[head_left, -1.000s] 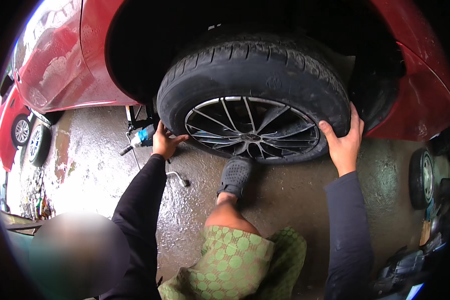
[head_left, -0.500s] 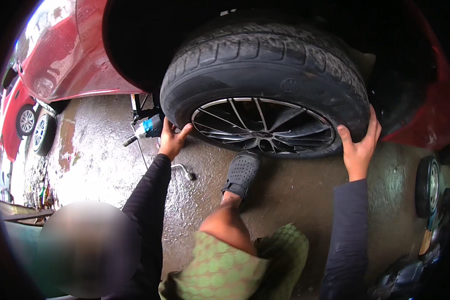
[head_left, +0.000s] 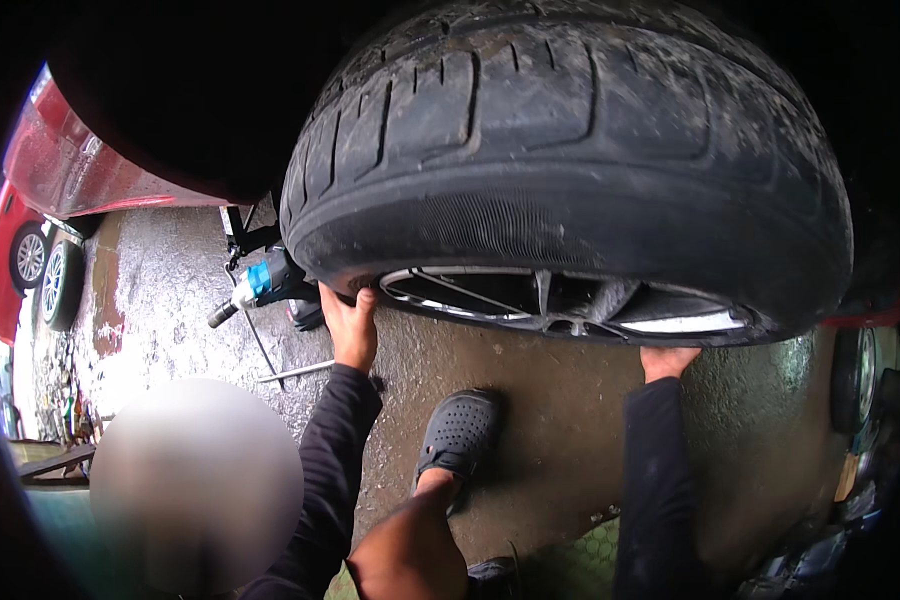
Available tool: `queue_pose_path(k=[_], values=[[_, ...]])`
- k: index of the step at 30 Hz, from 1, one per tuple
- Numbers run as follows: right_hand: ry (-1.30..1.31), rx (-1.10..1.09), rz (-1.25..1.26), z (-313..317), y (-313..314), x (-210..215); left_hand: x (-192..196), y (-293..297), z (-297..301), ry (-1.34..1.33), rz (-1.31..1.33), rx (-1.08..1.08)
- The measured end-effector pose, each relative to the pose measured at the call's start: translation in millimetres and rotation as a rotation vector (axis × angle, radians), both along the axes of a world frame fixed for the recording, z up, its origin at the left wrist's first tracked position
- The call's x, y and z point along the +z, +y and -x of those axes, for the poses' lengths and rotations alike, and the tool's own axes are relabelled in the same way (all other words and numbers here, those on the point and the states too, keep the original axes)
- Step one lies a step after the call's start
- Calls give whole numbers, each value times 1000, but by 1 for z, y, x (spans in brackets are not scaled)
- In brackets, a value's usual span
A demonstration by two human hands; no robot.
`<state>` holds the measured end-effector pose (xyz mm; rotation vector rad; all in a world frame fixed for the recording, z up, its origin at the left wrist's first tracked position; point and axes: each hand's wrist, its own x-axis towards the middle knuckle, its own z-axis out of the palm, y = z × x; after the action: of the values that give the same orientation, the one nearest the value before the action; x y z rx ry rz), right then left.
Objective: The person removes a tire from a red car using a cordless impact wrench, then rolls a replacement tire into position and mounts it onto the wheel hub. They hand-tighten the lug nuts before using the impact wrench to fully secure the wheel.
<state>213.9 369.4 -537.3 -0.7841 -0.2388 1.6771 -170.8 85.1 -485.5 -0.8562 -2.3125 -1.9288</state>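
Passing room at the near side of the wheel [head_left: 560,215]; its left flank crowded.
Near side of wheel: lane of wet floor [head_left: 560,400] runs between left hand [head_left: 350,328] and right hand [head_left: 668,362], both at the wheel's underside; a grey clog [head_left: 460,432] narrows the lane's left part. Left of wheel: power tool [head_left: 258,285] and jack [head_left: 238,235] in the way, metal bar [head_left: 300,372] lying nearer. Farther left: red body panel [head_left: 75,165] bars reach. Right of wheel: gap before a loose tyre [head_left: 848,380]. Behind wheel: too dark to tell.
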Motion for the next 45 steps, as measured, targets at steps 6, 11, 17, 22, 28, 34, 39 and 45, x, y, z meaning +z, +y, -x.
queue_pose_path(k=[6,11,17,22,28,34,39,45], values=[[-78,-70,-17,15,2,20,16,-8,-4,-4,25,-45],[-199,-171,4,16,-17,40,43,-8,-12,-90,-62,-24],[-300,-294,133,28,-43,84,74,-11,-8,-196,89,-2],[-364,-422,161,43,-57,94,68,6,12,-172,66,-33],[-445,-460,49,12,-49,99,73,26,11,-245,35,-74],[-705,-528,-228,18,-26,185,72,21,32,-292,-53,-47],[-618,-480,-212,18,-28,193,75,31,20,-186,-17,40],[-631,-479,-379,-10,5,163,53,14,20,-244,-101,106]])
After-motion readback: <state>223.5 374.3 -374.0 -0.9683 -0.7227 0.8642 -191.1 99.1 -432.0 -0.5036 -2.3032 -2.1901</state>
